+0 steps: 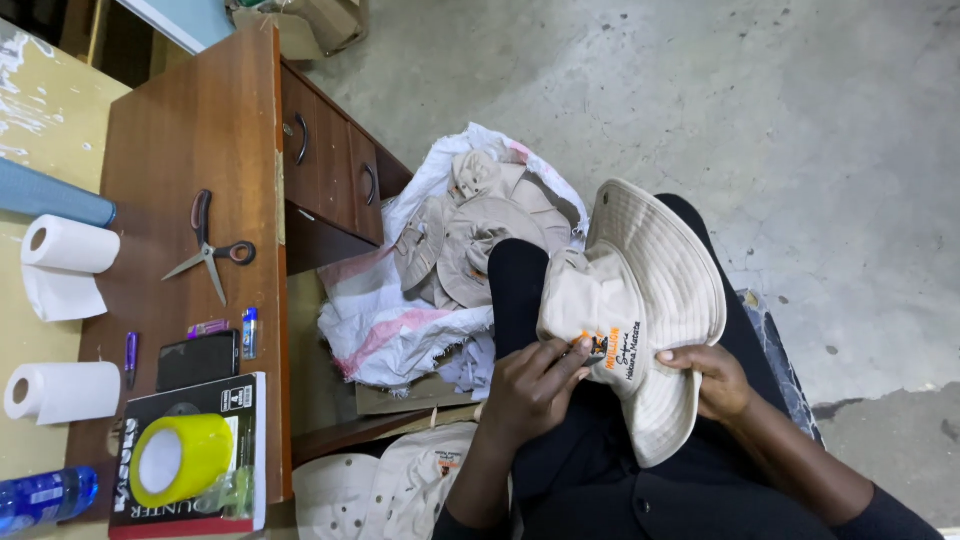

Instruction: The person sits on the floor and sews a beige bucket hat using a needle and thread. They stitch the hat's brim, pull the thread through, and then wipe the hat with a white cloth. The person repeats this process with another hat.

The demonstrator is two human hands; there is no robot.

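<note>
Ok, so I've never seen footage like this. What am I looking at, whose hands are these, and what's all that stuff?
No machine here: one camera on a person's head looks down at their own lap. The right hand grips the brim of a beige hat; the left hand touches its stitched emblem. More hats lie in a white sack on the floor. The desk alongside carries scissors, paper rolls, yellow tape and a phone.

desk (180,150) | scissors (208,245), phone (197,359), book (190,460), pens (249,332)
</note>
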